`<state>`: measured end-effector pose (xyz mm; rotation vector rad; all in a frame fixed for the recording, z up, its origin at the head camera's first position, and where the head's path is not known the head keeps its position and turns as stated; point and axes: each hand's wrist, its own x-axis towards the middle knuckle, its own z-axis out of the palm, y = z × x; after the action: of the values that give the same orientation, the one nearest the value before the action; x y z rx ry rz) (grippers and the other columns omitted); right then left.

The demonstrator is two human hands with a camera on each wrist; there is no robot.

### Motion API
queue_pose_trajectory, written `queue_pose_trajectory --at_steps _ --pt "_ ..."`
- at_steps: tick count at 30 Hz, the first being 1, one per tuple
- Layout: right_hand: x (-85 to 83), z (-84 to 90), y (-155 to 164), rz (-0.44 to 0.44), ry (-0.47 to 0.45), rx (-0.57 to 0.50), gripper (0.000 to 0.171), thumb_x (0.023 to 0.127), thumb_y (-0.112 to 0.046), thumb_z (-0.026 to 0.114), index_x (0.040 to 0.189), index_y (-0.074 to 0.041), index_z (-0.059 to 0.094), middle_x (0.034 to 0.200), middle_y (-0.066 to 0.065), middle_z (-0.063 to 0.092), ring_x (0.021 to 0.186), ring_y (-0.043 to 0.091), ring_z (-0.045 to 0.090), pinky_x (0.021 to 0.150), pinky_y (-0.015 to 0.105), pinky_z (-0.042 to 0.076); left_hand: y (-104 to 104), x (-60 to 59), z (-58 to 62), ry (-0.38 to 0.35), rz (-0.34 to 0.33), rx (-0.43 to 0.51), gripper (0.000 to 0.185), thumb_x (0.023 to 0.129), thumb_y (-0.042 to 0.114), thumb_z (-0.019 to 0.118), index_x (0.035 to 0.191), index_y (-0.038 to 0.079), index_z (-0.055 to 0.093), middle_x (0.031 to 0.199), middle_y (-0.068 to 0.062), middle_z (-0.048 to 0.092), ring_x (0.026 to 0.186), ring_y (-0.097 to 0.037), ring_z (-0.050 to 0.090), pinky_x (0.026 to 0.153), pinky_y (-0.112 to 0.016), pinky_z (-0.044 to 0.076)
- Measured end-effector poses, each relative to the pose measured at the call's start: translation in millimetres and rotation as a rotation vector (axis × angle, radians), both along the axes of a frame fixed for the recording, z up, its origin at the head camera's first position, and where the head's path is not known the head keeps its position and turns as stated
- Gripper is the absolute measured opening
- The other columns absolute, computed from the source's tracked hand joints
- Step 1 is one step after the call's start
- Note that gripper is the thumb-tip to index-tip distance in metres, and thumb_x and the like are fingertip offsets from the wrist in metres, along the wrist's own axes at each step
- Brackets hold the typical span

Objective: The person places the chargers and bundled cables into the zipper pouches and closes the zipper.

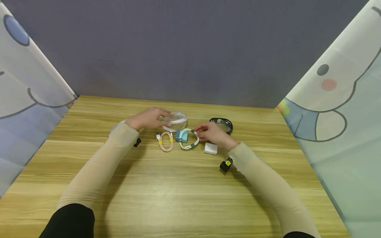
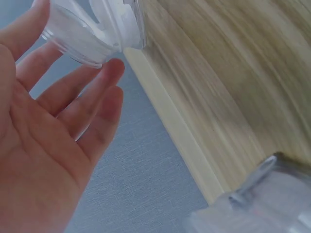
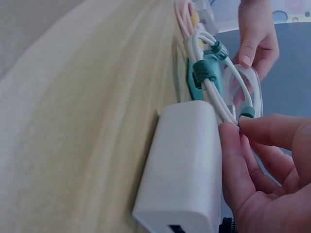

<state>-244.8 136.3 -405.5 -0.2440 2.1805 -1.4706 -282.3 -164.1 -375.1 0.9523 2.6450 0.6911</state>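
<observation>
The right hand (image 1: 212, 134) pinches the white coiled cable (image 1: 189, 139) at the coil's right-hand rim, thumb and forefinger closed narrowly on the strand, as the right wrist view shows plainly (image 3: 228, 114). The coil lies flat on the wooden tabletop (image 1: 178, 185), near the middle of its far half, and it stretches leftward from the pinch, away from the right hand and toward the left. It is a small round loop of white cord bound by dark green ties, with a teal adapter (image 1: 182, 136) touching its left side. The right hand is the nearer one, already on the cable; the left hand (image 1: 150, 118) is just beyond and to the left, its fingers fairly straight and resting on the rim of a clear round plastic container (image 1: 176, 121), which stands just behind the coil toward the far edge. In the left wrist view the fingertips touch the clear rim (image 2: 82, 43) without curling round it. A pinkish coiled cable (image 1: 166, 141) with yellow ties lies just left of the teal adapter. A white charger block (image 1: 210, 148) sits just under the right hand, on its near side, and a dark oval case (image 1: 223, 124) is behind that hand.
</observation>
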Motion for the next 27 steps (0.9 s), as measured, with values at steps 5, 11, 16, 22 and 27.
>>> queue_pose_trajectory --at_steps 5,11,16,22,27 --pt "-3.8 2.0 -2 -0.089 -0.053 -0.085 0.025 0.096 0.003 0.062 0.120 0.004 0.065 0.114 0.020 0.065 0.099 0.025 0.066 0.083 0.030 0.056 -2 0.1 -0.1 -0.042 0.010 0.019 0.050 0.101 0.036 0.059 0.144 0.009 0.054 0.149 -0.019 0.045 0.124 -0.035 0.055 0.099 -0.051 0.044" --pt "-8.5 3.8 -11 -0.147 -0.092 -0.194 0.028 0.097 0.003 0.060 0.124 0.007 0.061 0.124 0.025 0.060 0.105 0.027 0.063 0.084 0.027 0.055 -3 0.9 -1.2 -0.060 0.016 0.017 0.051 0.104 0.038 0.053 0.146 0.009 0.052 0.150 -0.018 0.044 0.129 -0.037 0.051 0.105 -0.053 0.041" --pt "-10.9 2.7 -23 -0.188 -0.103 -0.239 0.029 0.096 0.006 0.058 0.125 0.010 0.059 0.124 0.027 0.059 0.103 0.029 0.063 0.084 0.026 0.055 -3 3.1 -0.2 -0.087 0.021 0.026 0.051 0.105 0.038 0.051 0.146 0.009 0.051 0.151 -0.019 0.043 0.132 -0.037 0.048 0.107 -0.053 0.039" --pt "-12.9 0.5 -36 -0.245 -0.118 -0.259 0.029 0.097 0.004 0.059 0.125 0.010 0.059 0.121 0.023 0.060 0.099 0.026 0.065 0.083 0.026 0.056 -2 2.1 -1.6 -0.100 0.043 0.046 0.049 0.105 0.035 0.050 0.145 0.006 0.052 0.131 -0.019 0.061 0.073 -0.019 0.059 0.080 -0.041 0.049" --pt "-15.5 1.0 -43 -0.290 -0.114 -0.249 0.027 0.098 0.000 0.061 0.124 0.005 0.061 0.121 0.020 0.061 0.089 0.017 0.065 0.088 0.030 0.055 -2 1.8 -3.1 -0.096 0.059 0.076 0.048 0.106 0.035 0.048 0.145 0.007 0.052 0.119 -0.015 0.067 0.053 -0.015 0.037 0.067 -0.038 0.045"
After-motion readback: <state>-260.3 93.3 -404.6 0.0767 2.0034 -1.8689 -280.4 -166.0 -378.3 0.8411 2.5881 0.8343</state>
